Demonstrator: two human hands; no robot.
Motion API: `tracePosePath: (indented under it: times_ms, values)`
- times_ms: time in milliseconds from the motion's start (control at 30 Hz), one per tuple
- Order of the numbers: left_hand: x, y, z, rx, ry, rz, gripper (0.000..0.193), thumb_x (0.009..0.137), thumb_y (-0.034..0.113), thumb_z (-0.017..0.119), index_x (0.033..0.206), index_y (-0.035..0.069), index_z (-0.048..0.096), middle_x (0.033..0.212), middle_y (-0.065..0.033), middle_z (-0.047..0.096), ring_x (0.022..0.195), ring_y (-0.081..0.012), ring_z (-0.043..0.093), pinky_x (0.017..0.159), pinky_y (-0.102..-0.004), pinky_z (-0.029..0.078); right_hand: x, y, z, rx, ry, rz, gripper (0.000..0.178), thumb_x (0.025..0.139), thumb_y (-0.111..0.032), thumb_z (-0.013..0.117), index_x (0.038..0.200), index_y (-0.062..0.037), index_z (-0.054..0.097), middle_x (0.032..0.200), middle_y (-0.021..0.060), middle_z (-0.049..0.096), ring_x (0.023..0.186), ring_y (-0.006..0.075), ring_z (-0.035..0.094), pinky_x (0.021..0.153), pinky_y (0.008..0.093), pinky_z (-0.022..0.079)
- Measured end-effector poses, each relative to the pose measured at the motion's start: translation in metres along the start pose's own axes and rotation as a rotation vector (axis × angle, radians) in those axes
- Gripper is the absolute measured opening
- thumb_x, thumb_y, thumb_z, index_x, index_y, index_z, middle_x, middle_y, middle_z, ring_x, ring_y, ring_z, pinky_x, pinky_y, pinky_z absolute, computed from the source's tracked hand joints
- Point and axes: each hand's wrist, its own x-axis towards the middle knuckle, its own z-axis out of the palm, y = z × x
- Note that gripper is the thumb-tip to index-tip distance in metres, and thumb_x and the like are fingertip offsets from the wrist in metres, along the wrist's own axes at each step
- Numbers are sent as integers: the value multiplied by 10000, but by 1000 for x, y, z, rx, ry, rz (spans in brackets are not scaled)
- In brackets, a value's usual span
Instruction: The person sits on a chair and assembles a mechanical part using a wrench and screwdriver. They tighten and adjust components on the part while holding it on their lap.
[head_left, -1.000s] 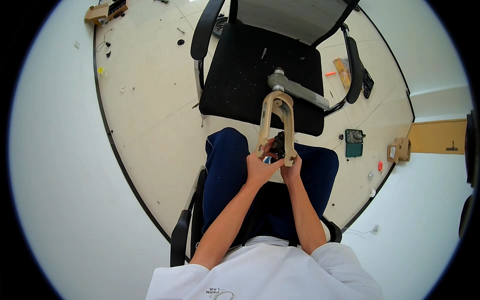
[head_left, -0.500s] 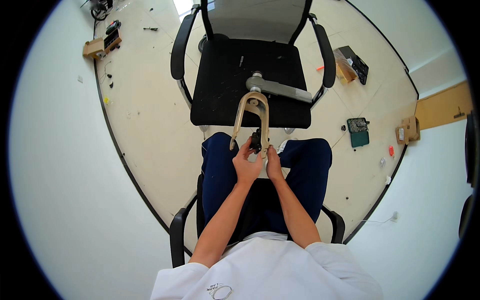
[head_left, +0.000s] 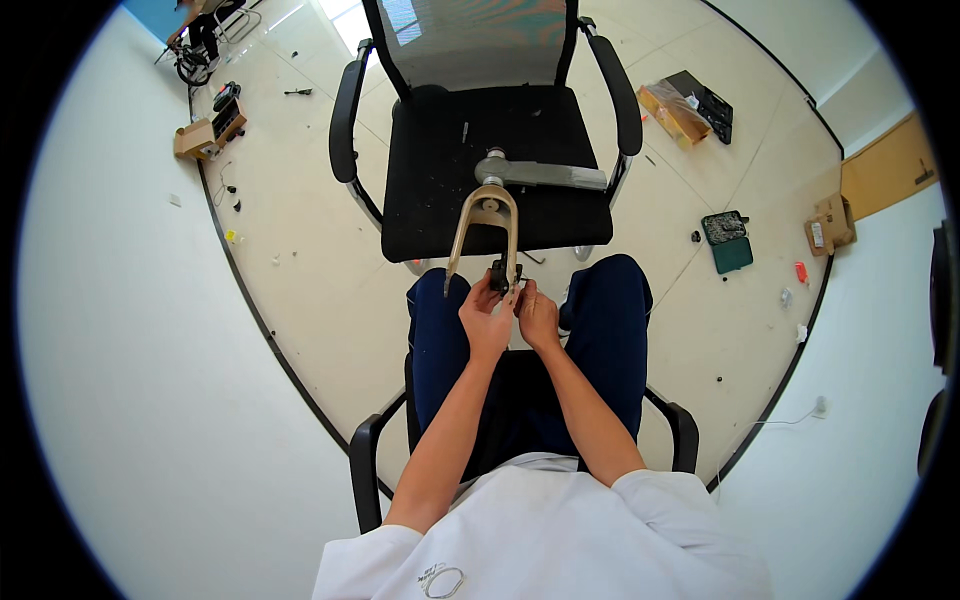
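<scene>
A pale gold fork points its two legs toward me, its crown end resting on the black chair seat in front. At the tip of its right leg sits a black brake caliper. My left hand is closed around the caliper, fingers between the fork legs. Close beside it, my right hand pinches at the outer side of the same leg end. A thin dark piece shows at its fingertips, too small to name. A grey metal arm joins the top of the fork and lies across the seat.
The black office chair stands before my knees. On the floor to the right lie a green tool case, a cardboard box and a black case. Far left are an open carton and a person near a wheel.
My right hand has shifted from lying along the fork leg to a pinch at its tip. The left hand stays on the caliper. The view has turned slightly.
</scene>
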Motion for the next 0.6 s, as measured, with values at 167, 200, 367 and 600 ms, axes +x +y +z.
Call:
tracePosePath:
  times_ms: [167, 200, 367, 600]
  values:
    - [3, 9, 2, 30, -14, -15, 451, 820, -8, 715, 1205, -129, 513, 1062, -139, 645, 915, -119, 624, 808, -234, 509, 3, -6, -8, -1, -51, 29, 702, 1011, -503, 226, 647, -39, 608, 655, 159, 625, 713, 393, 620, 680, 471, 458]
    - [5, 11, 1, 38, -23, -22, 445, 819, 0, 718, 1196, -127, 517, 1062, -139, 645, 919, -121, 626, 810, -237, 510, 4, -2, -9, 26, -78, 51, 700, 1008, -511, 235, 658, -33, 607, 664, 164, 626, 723, 389, 622, 690, 468, 458]
    - [3, 5, -9, 114, -85, -89, 543, 804, 46, 745, 1241, -98, 457, 1131, -151, 618, 974, -143, 620, 857, -264, 505, 1, 5, -11, 106, -85, 50, 668, 995, -526, 288, 727, -2, 603, 715, 188, 627, 761, 376, 622, 722, 451, 452]
    - [15, 20, -13, 254, -227, -263, 586, 874, 372, 662, 1231, -55, 477, 1083, -109, 589, 948, -145, 597, 823, -294, 501, -2, 2, -13, 104, -36, -88, 603, 1020, -453, 289, 776, 27, 560, 668, 188, 579, 693, 372, 594, 650, 440, 442]
